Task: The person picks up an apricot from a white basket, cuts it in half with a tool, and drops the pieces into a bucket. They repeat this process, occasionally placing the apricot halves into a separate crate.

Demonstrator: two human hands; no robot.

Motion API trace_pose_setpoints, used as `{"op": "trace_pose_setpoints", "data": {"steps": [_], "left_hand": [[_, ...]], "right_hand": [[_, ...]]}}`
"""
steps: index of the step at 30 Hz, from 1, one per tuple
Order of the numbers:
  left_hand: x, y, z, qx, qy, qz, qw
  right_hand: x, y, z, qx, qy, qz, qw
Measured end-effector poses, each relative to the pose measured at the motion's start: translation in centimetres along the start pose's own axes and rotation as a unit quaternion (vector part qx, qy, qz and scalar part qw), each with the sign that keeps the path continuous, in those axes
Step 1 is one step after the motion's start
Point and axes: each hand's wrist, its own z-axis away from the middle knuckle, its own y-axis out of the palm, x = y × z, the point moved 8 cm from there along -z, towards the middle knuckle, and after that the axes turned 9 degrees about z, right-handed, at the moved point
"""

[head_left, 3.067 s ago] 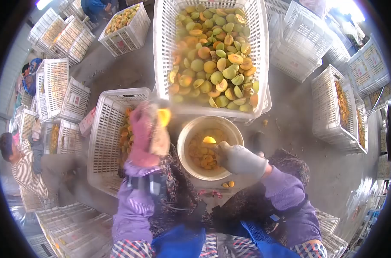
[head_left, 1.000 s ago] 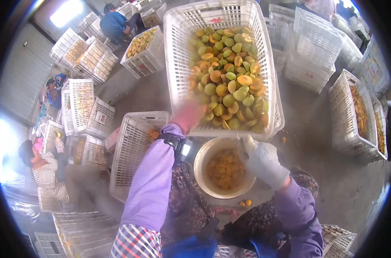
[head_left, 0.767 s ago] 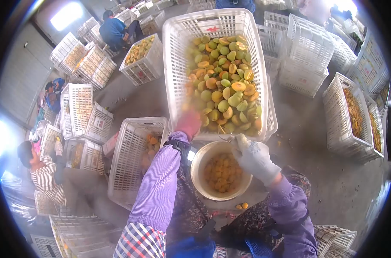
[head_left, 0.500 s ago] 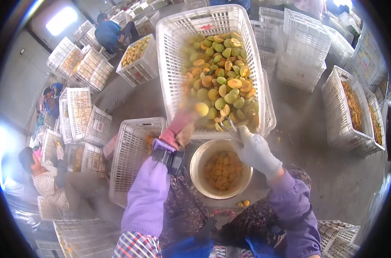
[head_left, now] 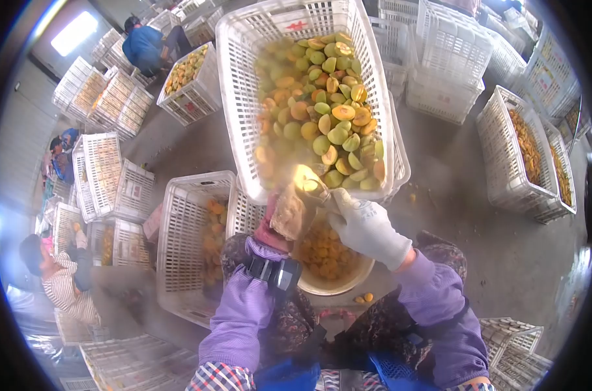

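Observation:
My left hand, in a pink glove with a tan patch, is closed on a bright yellow apricot half at the near edge of the big white crate. My right hand, in a white glove, grips a thin metal tool whose tip is at the fruit; its exact shape is partly hidden. Halved green and orange apricots fill much of the crate. Below both hands stands a pale bucket with orange-brown pieces in it, partly covered by my hands.
Left of the bucket is a white crate with orange fruit pieces. Crates of orange fruit stand at right, and stacked white crates behind. A person in a striped top sits at left; another in blue is farther back.
My left hand has come with the fruit from over the crate to the tool in my right hand. My right hand has moved slightly down and left. The view has shifted a little.

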Motion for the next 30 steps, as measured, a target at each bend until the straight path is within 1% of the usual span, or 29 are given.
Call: {"op": "trace_pose_setpoints", "data": {"steps": [3, 4, 5, 7, 9, 11, 14, 16, 17, 18, 19, 20, 21, 22, 23, 24, 26, 29, 30], "left_hand": [[4.1, -2.1, 0.5, -0.065, -0.012, 0.099, 0.993], [2.1, -1.4, 0.2, -0.038, 0.037, -0.076, 0.996], [0.5, -0.4, 0.1, -0.008, 0.085, -0.246, 0.965], [-0.4, 0.1, 0.3, 0.04, 0.07, -0.282, 0.956], [-0.1, 0.3, 0.8, 0.063, 0.057, -0.286, 0.954], [0.3, 0.5, 1.2, 0.062, 0.046, -0.259, 0.963], [-0.8, 0.7, 1.9, 0.026, 0.066, -0.229, 0.971], [1.5, 0.3, 1.8, 0.018, 0.097, -0.133, 0.986], [2.3, 0.0, 1.6, 0.006, 0.075, -0.045, 0.996], [3.1, -0.3, 1.4, -0.01, 0.056, 0.046, 0.997], [3.8, -0.5, 1.3, -0.034, -0.003, 0.176, 0.984], [3.3, -0.7, 1.3, -0.039, -0.005, 0.201, 0.979], [2.7, -0.7, 1.3, -0.045, -0.007, 0.226, 0.973], [0.0, -0.8, 1.3, -0.032, 0.048, 0.146, 0.988], [-0.3, -0.8, 1.4, -0.022, 0.048, 0.133, 0.99], [-0.7, -0.9, 1.4, -0.011, 0.049, 0.12, 0.992], [1.6, -1.3, 1.3, 0.009, -0.059, 0.222, 0.973], [4.8, -0.8, 1.9, 0.042, -0.214, 0.365, 0.905], [5.2, -1.1, 1.6, 0.01, -0.198, 0.409, 0.891]], "right_hand": [[0.4, -0.7, -0.3, -0.031, -0.012, 0.022, 0.999], [0.3, -0.6, -0.2, -0.043, -0.015, 0.033, 0.998], [0.2, -0.6, -0.1, -0.054, -0.017, 0.044, 0.997], [0.6, -0.5, -0.2, -0.041, -0.015, 0.049, 0.998], [0.9, -0.1, -0.1, -0.032, -0.015, 0.06, 0.998], [1.1, 0.4, -0.1, -0.028, -0.017, 0.078, 0.996], [0.9, 0.9, -0.4, -0.001, 0.002, 0.06, 0.998], [0.9, 2.1, -0.1, 0.025, -0.032, 0.147, 0.988], [1.0, 2.6, 0.1, 0.037, -0.05, 0.19, 0.98], [1.7, 2.3, 0.4, 0.008, -0.091, 0.238, 0.967], [2.4, 2.1, 1.0, -0.02, -0.133, 0.285, 0.949], [3.3, 2.1, 1.4, -0.047, -0.175, 0.331, 0.926], [2.5, 2.8, 1.2, 0.005, -0.13, 0.271, 0.954], [1.6, 3.6, 1.0, 0.058, -0.086, 0.211, 0.972], [0.8, 4.4, 1.1, 0.112, -0.039, 0.151, 0.981], [0.8, 4.2, 1.1, 0.11, -0.034, 0.104, 0.988], [0.8, 3.7, 0.9, 0.101, -0.02, 0.006, 0.995], [0.7, 3.5, 0.6, 0.088, -0.013, -0.071, 0.993], [0.6, 3.2, 0.5, 0.066, -0.006, -0.081, 0.995]]}}
